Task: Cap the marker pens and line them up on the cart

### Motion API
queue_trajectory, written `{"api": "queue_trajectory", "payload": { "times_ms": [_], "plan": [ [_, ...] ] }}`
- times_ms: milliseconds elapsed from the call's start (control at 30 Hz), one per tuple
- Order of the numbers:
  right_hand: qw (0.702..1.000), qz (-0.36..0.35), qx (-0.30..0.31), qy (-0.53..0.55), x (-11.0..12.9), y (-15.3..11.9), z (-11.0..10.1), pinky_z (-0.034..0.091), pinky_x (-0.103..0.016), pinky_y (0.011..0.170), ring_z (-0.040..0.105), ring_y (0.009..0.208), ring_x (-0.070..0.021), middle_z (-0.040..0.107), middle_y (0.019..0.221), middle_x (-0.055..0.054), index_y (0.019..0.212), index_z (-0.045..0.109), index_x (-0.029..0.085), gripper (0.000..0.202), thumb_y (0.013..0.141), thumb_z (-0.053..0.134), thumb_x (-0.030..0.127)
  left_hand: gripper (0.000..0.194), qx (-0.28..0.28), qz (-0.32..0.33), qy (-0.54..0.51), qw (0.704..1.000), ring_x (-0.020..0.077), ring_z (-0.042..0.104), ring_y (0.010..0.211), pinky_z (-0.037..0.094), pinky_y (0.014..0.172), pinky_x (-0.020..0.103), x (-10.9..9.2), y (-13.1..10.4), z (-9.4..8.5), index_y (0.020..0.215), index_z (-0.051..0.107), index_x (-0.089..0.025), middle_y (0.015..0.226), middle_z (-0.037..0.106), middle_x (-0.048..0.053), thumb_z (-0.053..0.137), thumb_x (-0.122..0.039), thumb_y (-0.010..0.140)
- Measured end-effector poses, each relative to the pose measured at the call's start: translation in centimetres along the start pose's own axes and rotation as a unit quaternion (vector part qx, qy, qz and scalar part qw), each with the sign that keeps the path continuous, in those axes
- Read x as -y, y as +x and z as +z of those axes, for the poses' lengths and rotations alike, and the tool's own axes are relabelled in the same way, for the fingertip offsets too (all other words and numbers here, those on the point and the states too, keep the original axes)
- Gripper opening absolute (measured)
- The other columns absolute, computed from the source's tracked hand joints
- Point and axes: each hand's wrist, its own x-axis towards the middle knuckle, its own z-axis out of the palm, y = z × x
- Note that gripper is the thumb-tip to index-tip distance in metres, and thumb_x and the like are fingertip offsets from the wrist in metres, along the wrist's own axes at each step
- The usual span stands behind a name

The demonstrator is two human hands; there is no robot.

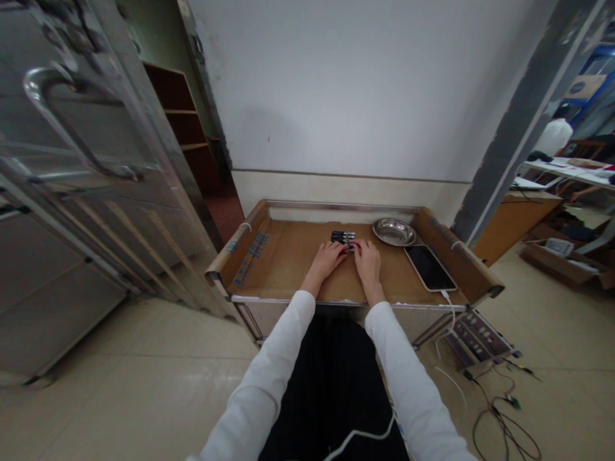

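Several black and silver pen-like pieces lie side by side near the middle of the cardboard-covered table. My left hand and my right hand meet at the near side of this row. Between their fingertips is a small dark piece with a bit of red or pink near it. The fingers of both hands are closed around its two ends, though its exact shape is too small to make out.
A round metal dish stands at the back right of the table. Beside it lies a phone with a white cable. Raised cardboard sides flank the table. An electrical box and loose cables are on the floor at right.
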Motion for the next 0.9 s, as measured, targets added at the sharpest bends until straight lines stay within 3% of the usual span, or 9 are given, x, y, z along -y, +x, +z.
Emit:
{"api": "queue_trajectory", "payload": {
  "times_ms": [200, 333, 700, 767, 900],
  "plan": [
    [0.998, 0.035, 0.008, -0.046, -0.1, 0.0, 0.0, 0.036, -0.029, 0.075, 0.053, 0.082, -0.0184, 0.060, 0.093, -0.010, 0.101, 0.065, 0.017, 0.027, 0.093, 0.040, 0.025, 0.015, -0.009, -0.023, -0.020, 0.999, 0.0218, 0.052, 0.100, 0.039, 0.089, 0.035, 0.2, 0.0, 0.0, 0.095, 0.064, -0.021, 0.101, 0.060, 0.007, 0.055, -0.029, 0.087],
    [0.997, 0.051, 0.027, -0.058, 0.0, -0.1, -0.1, 0.035, -0.029, 0.074, 0.053, 0.081, -0.0186, 0.060, 0.095, -0.010, 0.103, 0.064, 0.019, 0.026, 0.094, 0.041, 0.026, 0.016, -0.021, -0.046, 0.000, 0.999, 0.0213, 0.055, 0.097, 0.040, 0.087, 0.034, 0.2, 0.1, -0.1, 0.096, 0.062, -0.018, 0.100, 0.063, 0.008, 0.051, -0.028, 0.090],
    [0.999, -0.001, 0.038, 0.006, 0.1, 0.0, -0.1, 0.041, -0.030, 0.080, 0.057, 0.085, -0.0188, 0.063, 0.098, -0.010, 0.106, 0.064, 0.018, 0.030, 0.094, 0.038, 0.025, 0.019, -0.040, -0.046, 0.006, 0.998, 0.0212, 0.058, 0.098, 0.042, 0.087, 0.034, 0.1, 0.2, -0.2, 0.100, 0.060, -0.018, 0.104, 0.065, 0.009, 0.047, -0.028, 0.092],
    [0.996, -0.039, 0.063, 0.039, 0.3, 0.1, -0.2, 0.042, -0.031, 0.082, 0.058, 0.086, -0.0191, 0.065, 0.099, -0.008, 0.118, 0.060, 0.021, 0.035, 0.092, 0.036, 0.021, 0.019, -0.048, -0.044, -0.007, 0.998, 0.0211, 0.058, 0.098, 0.042, 0.087, 0.034, 0.1, 0.2, -0.3, 0.101, 0.060, -0.018, 0.104, 0.065, 0.009, 0.046, -0.027, 0.092],
    [0.985, -0.089, 0.104, 0.101, 1.0, 0.0, -0.6, 0.046, -0.033, 0.085, 0.060, 0.091, -0.0200, 0.065, 0.107, -0.007, 0.142, 0.036, 0.026, 0.057, 0.086, 0.039, 0.016, 0.020, -0.090, -0.070, -0.043, 0.993, 0.0195, 0.059, 0.092, 0.043, 0.086, 0.033, 0.2, 0.2, -0.5, 0.102, 0.058, -0.018, 0.101, 0.065, 0.008, 0.042, -0.028, 0.094]
  ]
}}
